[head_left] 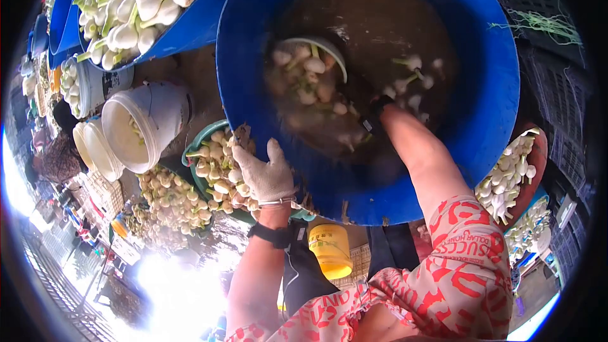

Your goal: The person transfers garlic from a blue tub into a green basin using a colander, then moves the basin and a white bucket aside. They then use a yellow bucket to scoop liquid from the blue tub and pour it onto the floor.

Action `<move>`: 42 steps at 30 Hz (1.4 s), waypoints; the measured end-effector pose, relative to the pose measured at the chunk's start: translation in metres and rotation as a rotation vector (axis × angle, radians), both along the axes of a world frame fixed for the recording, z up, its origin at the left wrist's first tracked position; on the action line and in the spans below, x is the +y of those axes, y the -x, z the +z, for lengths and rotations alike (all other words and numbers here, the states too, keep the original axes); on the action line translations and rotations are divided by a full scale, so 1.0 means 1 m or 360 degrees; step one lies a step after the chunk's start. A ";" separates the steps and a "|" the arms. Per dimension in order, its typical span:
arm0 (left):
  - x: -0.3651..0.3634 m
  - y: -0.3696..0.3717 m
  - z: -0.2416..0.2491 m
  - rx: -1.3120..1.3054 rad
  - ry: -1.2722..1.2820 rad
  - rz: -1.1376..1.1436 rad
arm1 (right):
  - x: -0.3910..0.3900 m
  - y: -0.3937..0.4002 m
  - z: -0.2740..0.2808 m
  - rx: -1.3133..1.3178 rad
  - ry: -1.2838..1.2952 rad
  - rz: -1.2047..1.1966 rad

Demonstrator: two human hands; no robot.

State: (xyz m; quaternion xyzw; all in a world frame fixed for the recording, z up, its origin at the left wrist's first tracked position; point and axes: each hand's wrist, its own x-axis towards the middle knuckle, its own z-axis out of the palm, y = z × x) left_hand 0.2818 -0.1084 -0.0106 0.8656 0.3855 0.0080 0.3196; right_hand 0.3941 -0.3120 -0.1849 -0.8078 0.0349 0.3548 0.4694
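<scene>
A large blue tub holds murky brown water. White bulbs with green stems float on its right side. My right hand, dark at the wrist, reaches down into the water beside a pale bowl that lies tilted and partly sunk, with more bulbs in and around it. Its fingers are hidden. My left hand, in a pale glove, rests at the tub's lower left rim, thumb and fingers apart, holding nothing I can see.
Heaped bulbs fill a blue container at the upper left and a green basin below my left hand's side. White buckets stand at left, a yellow bucket below the tub. At right is a reddish basin of bulbs. A person is far left.
</scene>
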 end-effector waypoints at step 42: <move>0.211 0.279 -0.026 -0.0271 0.1634 0.1385 | 0.162 0.252 0.237 -0.1095 -0.0009 0.0318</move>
